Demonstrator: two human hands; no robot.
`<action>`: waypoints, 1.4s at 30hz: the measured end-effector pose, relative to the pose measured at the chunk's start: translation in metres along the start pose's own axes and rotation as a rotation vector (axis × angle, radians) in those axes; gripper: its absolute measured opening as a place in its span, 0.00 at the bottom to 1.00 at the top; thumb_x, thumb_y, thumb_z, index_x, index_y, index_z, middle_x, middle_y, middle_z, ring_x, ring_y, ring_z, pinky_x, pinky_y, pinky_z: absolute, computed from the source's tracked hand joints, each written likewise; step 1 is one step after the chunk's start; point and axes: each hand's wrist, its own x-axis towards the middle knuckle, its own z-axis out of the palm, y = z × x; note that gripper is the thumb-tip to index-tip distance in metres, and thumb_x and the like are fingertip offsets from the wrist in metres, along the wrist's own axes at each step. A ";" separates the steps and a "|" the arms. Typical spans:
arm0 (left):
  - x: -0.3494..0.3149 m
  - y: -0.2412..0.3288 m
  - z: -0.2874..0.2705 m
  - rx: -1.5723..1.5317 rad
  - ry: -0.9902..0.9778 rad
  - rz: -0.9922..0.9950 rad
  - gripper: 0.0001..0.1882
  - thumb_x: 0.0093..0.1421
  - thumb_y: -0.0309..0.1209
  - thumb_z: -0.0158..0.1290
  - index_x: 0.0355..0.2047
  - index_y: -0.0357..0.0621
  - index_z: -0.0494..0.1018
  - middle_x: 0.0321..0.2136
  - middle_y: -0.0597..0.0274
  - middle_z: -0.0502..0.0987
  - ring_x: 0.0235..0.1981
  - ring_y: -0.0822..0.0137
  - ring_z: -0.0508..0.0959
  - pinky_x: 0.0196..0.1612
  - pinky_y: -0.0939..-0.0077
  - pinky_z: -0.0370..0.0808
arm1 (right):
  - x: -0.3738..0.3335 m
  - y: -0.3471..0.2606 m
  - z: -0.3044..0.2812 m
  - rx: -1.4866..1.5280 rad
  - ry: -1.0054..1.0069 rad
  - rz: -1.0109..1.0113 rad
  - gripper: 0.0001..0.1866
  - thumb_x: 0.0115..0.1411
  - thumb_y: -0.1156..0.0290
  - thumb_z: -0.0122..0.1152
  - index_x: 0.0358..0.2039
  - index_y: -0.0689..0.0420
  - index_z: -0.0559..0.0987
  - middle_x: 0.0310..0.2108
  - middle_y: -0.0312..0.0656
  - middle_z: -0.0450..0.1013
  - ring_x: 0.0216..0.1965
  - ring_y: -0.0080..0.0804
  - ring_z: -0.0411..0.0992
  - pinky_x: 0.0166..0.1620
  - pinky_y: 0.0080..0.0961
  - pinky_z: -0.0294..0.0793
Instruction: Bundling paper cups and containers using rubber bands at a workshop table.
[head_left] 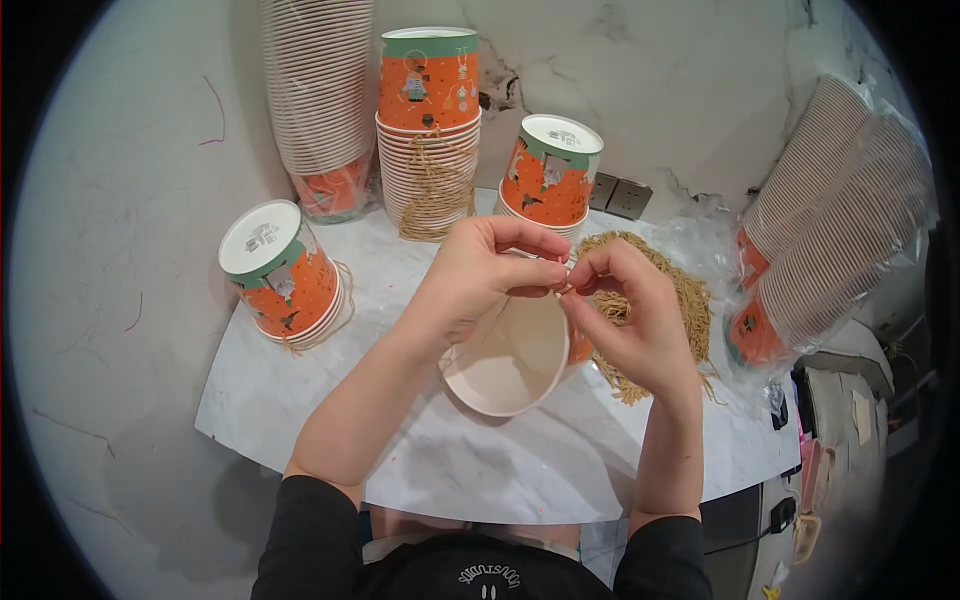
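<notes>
My left hand (pixel 500 270) and my right hand (pixel 630 310) meet fingertip to fingertip over an open paper bucket (pixel 505 370). Both are closed in a pinch on a thin tan cord, of which only a little shows between the fingers. The bucket lies tilted with its white inside toward me; an orange strip of its outer wall shows beside my right hand. Behind and under my right hand is a heap of tan twisted cords (pixel 690 300).
Upturned orange-and-green paper buckets stand at the left (pixel 285 275), with a cord around them, and at the back (pixel 550 170). A tall bucket stack (pixel 430 160) has cords hanging on it. Plastic-wrapped stacks rise at back left (pixel 320 90) and right (pixel 840 230). A wall socket (pixel 620 196) sits behind.
</notes>
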 end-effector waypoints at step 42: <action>0.002 -0.013 0.010 0.266 -0.003 0.412 0.10 0.63 0.18 0.53 0.42 0.34 0.82 0.41 0.58 0.82 0.42 0.71 0.81 0.47 0.76 0.80 | 0.002 0.006 -0.001 0.422 0.027 0.298 0.07 0.59 0.78 0.64 0.37 0.65 0.77 0.30 0.35 0.76 0.31 0.15 0.74 0.35 0.16 0.75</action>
